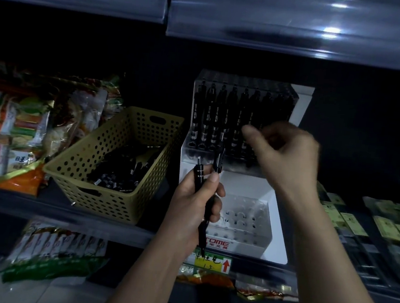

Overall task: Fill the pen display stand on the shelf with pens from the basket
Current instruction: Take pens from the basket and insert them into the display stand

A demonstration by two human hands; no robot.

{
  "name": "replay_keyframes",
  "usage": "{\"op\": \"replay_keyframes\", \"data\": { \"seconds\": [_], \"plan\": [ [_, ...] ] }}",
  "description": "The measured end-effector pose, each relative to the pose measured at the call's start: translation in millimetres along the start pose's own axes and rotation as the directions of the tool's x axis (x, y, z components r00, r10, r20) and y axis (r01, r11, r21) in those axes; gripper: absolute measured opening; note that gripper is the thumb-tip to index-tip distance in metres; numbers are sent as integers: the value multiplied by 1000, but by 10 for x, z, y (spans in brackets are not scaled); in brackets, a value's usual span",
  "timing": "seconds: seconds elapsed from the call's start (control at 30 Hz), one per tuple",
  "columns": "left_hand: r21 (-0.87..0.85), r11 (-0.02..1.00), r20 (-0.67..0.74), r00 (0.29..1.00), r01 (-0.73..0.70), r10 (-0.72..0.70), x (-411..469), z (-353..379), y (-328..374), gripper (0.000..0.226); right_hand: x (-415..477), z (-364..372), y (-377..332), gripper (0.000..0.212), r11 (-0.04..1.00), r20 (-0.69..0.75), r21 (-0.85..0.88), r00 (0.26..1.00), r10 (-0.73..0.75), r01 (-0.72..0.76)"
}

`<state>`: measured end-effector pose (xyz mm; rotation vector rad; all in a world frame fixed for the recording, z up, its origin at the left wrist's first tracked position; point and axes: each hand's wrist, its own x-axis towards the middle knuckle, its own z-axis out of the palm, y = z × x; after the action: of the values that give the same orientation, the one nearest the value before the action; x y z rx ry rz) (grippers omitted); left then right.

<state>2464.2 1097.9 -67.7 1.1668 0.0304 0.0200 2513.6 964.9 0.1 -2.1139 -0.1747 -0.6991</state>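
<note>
A white pen display stand [281,234] stands on the shelf. Its upper clear tier [222,119] holds rows of black pens; the lower clear tier [243,220] shows bare holes. To its left, a yellow perforated basket [132,129] holds several loose black pens [123,170]. My left hand [193,205] grips two black pens [218,158] upright in front of the stand. My right hand [284,157] hovers at the upper tier's right part with curled fingers and thumb pointing left. It is blurred, and whether it pinches a pen is unclear.
Snack bags [5,136] crowd the shelf left of the basket. Flat green packets [383,227] lie to the right of the stand. A yellow price tag [209,262] sits on the shelf edge below. The shelf above [281,24] overhangs. More packs [55,247] fill the lower shelf.
</note>
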Motion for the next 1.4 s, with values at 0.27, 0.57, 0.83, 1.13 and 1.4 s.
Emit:
{"op": "replay_keyframes", "data": {
  "seconds": [0.27,0.57,0.83,1.13,1.4],
  "plan": [
    [5,1000,32,999,2,-2,-28,47,-14,12,-59,23,-6,27,933,512,288,858,40,-216],
    [-30,999,31,999,36,-35,-3,66,-23,17,-55,12,112,28,848,623,386,780,49,-362],
    [-26,997,1,997,78,-78,25,58,-47,23,91,-127,185,10,745,159,620,969,190,-248],
    [-34,996,-1,997,82,-83,38,23,-53,24,137,-96,330,18,814,-135,565,958,253,-135],
    [-20,997,-7,997,75,-75,42,9,-45,24,150,-22,424,16,954,-212,290,967,139,-74]
  ]
}}
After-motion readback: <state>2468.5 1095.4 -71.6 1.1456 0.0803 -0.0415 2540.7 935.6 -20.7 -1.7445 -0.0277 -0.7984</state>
